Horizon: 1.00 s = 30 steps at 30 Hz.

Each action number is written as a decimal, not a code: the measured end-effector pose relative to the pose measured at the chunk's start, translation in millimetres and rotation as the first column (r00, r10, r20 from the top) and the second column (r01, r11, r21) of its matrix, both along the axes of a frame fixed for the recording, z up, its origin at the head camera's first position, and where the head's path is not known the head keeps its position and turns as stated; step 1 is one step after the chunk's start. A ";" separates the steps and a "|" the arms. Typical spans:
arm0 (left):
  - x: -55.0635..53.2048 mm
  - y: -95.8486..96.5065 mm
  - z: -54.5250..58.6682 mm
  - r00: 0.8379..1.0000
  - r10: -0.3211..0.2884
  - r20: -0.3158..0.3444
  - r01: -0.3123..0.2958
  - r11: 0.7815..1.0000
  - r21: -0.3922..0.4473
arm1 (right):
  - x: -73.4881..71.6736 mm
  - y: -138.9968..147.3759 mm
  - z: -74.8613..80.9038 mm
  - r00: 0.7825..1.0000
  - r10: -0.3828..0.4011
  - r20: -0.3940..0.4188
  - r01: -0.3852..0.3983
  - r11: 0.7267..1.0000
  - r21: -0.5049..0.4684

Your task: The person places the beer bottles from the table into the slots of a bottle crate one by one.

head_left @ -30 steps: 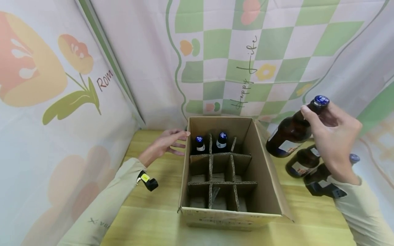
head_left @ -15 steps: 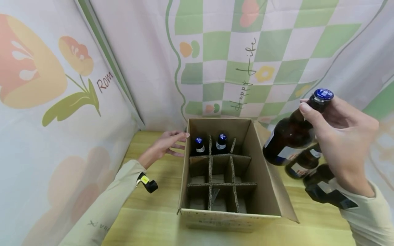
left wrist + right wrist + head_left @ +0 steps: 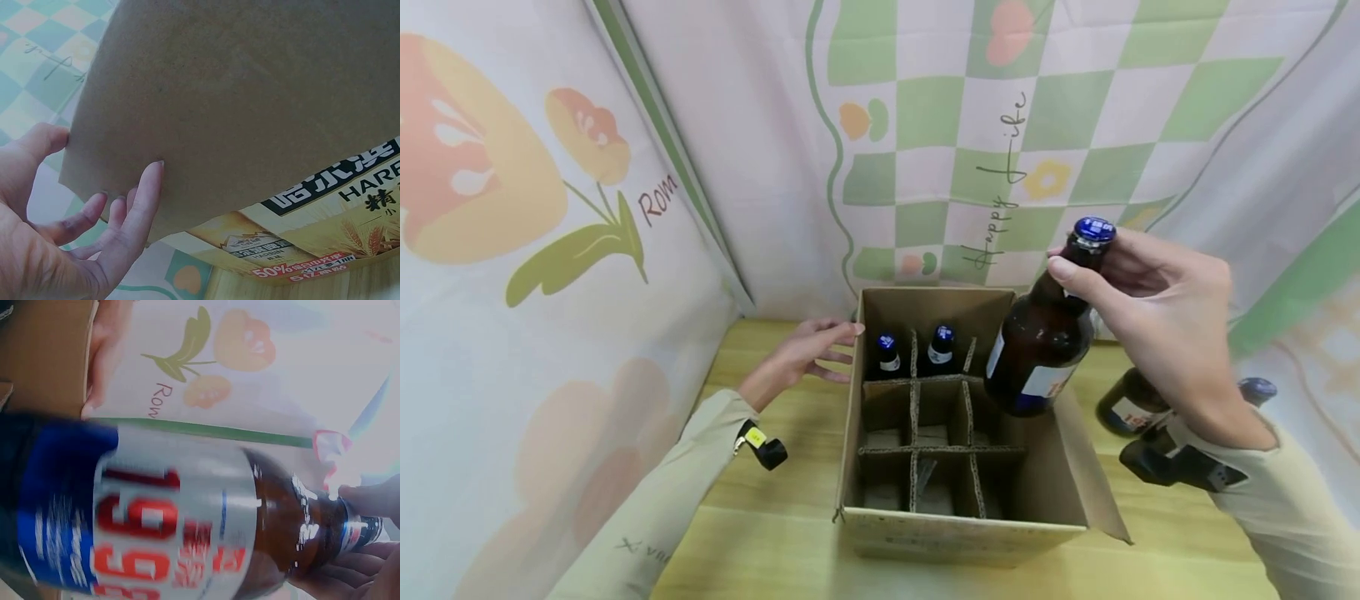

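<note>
My right hand (image 3: 1172, 304) grips a brown beer bottle (image 3: 1037, 346) by its neck. The bottle has a blue cap and hangs slightly tilted above the right side of an open cardboard box (image 3: 962, 521). In the right wrist view the white-and-blue label of the bottle (image 3: 181, 506) shows red digits. My left hand (image 3: 808, 346) is at the box's far left edge, fingers loosely extended. In the left wrist view, fingertips of my left hand (image 3: 81, 231) touch the brown cardboard flap (image 3: 237, 112). Two capped bottles, one left (image 3: 887, 354) and one right (image 3: 942, 346), stand in the back row.
Cardboard dividers (image 3: 940, 447) split the box into compartments. Right of the box, more brown bottles stand on the wooden table (image 3: 775, 533), one (image 3: 1131, 404) partly behind my right hand. A flap (image 3: 1086, 467) sticks out on the box's right. Patterned curtains (image 3: 760, 125) hang behind.
My right hand has carried the bottle left, from beside the box to over its right side. My left hand has stayed at the box edge. The bottles in the box have not moved.
</note>
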<state>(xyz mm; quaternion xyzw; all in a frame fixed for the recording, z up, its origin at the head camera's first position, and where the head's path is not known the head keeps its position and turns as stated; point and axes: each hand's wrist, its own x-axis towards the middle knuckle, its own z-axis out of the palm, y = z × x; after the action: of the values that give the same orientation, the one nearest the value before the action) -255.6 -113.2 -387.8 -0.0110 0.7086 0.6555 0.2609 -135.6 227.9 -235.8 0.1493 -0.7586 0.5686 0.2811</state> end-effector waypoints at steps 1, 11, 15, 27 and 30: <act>-0.6 -0.1 -0.2 1.000 -0.002 -0.002 0.002 1.000 -0.002 | -1.1 -1.2 -0.7 1.000 -0.014 0.005 0.014 0.999 0.038; -2.7 -0.6 -0.6 1.000 -0.008 -0.009 0.008 1.000 -0.004 | -4.4 -21.8 -21.4 0.991 0.010 0.134 -0.033 0.985 0.171; -3.4 0.2 -0.8 1.000 -0.012 -0.008 0.012 1.000 -0.001 | -6.7 -28.7 -27.7 0.987 0.052 0.151 -0.077 0.982 0.170; -0.1 3.6 -0.3 1.000 -0.009 -0.003 0.009 1.000 0.004 | -13.6 -44.0 -45.2 0.967 0.090 0.239 -0.127 0.981 0.145; 0.3 4.0 0.8 1.000 -0.011 -0.004 0.011 1.000 0.005 | -16.3 -46.9 -48.4 0.960 0.103 0.262 -0.138 0.983 0.121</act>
<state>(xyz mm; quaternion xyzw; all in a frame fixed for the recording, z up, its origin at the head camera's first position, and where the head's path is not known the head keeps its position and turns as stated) -255.2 -109.1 -387.0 -0.0051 0.7077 0.6557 0.2631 -151.9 181.0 -284.2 0.1404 -0.8154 0.5452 0.1352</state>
